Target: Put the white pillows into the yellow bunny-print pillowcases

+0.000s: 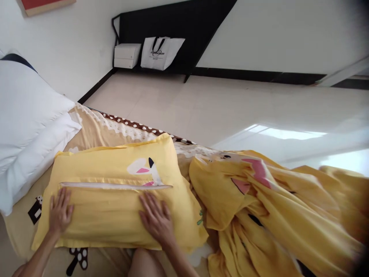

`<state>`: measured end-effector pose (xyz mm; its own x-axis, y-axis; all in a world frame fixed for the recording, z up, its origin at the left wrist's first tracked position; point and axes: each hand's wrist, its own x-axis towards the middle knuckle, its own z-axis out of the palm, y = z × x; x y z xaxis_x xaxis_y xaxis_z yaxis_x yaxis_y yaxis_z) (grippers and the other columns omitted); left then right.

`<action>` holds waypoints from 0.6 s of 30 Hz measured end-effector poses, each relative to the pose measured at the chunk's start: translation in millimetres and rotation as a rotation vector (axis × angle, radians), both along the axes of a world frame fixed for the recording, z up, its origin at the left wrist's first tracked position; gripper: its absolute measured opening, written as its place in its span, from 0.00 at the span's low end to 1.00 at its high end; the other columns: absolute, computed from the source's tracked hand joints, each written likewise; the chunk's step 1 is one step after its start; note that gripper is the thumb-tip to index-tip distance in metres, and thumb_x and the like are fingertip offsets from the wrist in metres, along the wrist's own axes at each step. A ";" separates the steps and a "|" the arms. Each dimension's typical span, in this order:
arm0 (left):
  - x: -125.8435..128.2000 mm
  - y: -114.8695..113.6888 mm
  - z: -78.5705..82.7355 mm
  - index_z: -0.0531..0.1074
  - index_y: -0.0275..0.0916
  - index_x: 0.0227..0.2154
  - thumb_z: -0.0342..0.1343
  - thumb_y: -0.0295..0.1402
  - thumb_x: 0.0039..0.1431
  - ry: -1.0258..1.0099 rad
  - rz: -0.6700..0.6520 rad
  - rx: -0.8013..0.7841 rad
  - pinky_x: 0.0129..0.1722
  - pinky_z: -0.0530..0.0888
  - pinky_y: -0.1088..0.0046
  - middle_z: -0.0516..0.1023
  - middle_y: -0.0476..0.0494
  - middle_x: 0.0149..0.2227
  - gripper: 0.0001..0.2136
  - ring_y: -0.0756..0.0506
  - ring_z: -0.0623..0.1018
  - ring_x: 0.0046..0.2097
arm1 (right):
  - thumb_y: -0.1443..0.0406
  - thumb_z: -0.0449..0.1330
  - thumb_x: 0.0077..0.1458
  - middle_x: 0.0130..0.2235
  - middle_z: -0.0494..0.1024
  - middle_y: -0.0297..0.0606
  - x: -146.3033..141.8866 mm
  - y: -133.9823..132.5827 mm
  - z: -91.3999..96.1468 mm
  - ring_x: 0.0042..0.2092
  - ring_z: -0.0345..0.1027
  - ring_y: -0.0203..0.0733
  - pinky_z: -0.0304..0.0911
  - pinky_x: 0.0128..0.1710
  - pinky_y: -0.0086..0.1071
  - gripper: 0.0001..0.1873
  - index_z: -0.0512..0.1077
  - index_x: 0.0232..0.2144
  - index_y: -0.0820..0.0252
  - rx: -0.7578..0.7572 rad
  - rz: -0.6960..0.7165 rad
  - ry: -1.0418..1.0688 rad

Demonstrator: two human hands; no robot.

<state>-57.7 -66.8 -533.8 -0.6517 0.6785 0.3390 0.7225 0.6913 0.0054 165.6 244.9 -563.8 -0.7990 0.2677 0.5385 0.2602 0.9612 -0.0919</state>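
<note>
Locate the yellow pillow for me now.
In the head view, the yellow pillow lies left of centre on the patterned sheet, beneath the left hand and right hand, between the white pillows and crumpled yellow fabric.

The yellow pillow (109, 227) hides the stretch of bed (89, 132) beneath it, and its own fabric is hidden where the left hand (60, 211) and the right hand (157, 217) lie. Right of the yellow pillow, the bundled yellow cloth (271, 200) leaves the picture, its outer end blurred. Left of it, the white pillows (29, 104) are cut off. Beyond it, the white bag (161, 55) bears print too small to read.
</note>
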 end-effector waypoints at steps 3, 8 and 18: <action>-21.6 -75.0 -18.8 0.47 0.41 0.68 0.42 0.39 0.66 -0.160 0.193 0.129 0.63 0.61 0.52 0.56 0.34 0.67 0.29 0.38 0.59 0.67 | 0.61 0.48 0.63 0.61 0.67 0.53 74.2 49.2 -47.1 0.60 0.63 0.51 0.52 0.61 0.49 0.35 0.44 0.69 0.62 -0.015 -0.238 -0.019; -42.8 -73.9 10.3 0.52 0.40 0.67 0.39 0.44 0.67 -0.186 0.413 0.310 0.64 0.59 0.49 0.66 0.33 0.62 0.28 0.38 0.67 0.63 | 0.61 0.43 0.65 0.60 0.68 0.51 97.4 78.9 -22.4 0.59 0.66 0.50 0.60 0.55 0.46 0.30 0.49 0.67 0.59 -0.185 -0.391 0.024; -71.9 184.3 78.1 0.61 0.41 0.63 0.37 0.39 0.68 -0.369 -0.069 -0.153 0.66 0.55 0.53 0.60 0.41 0.66 0.23 0.42 0.58 0.68 | 0.57 0.51 0.63 0.64 0.63 0.39 -176.2 17.4 112.7 0.67 0.50 0.41 0.41 0.67 0.43 0.25 0.64 0.60 0.55 -0.556 0.216 -0.304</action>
